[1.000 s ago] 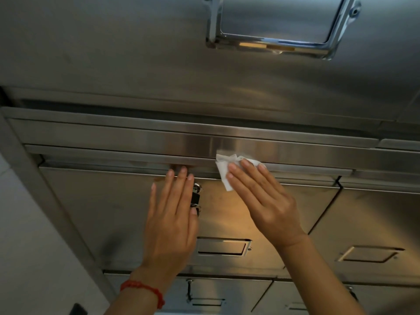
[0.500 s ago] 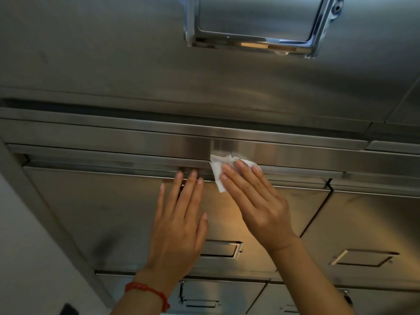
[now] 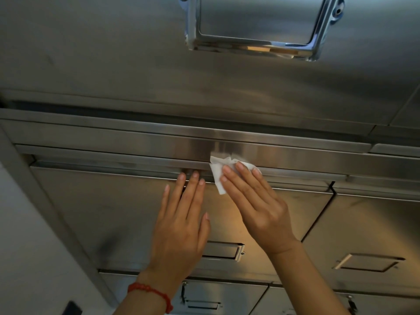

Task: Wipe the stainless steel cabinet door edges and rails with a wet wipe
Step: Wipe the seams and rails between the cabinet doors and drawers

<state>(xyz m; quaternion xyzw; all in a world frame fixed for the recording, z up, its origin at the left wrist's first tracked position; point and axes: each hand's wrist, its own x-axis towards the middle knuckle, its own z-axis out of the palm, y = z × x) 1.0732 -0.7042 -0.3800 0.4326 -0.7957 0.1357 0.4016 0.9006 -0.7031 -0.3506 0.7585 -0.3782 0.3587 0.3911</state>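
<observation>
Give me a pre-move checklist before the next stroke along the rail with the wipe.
1. Wet wipe under the right hand: ok, flat fingers press it down.
2. Wipe touching the rail: ok, bunched against its lower edge.
3. Left hand bracing the cabinet door: ok, flat on it.
4. Left fingertips out of the wipe's way leftward: not ok, they lie right beside it.
5. Wipe wet enough: cannot tell.

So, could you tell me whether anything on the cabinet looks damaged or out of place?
Nothing stands out. The wet wipe is crumpled under the right hand on the rail; the left hand lies flat on the door.
</observation>
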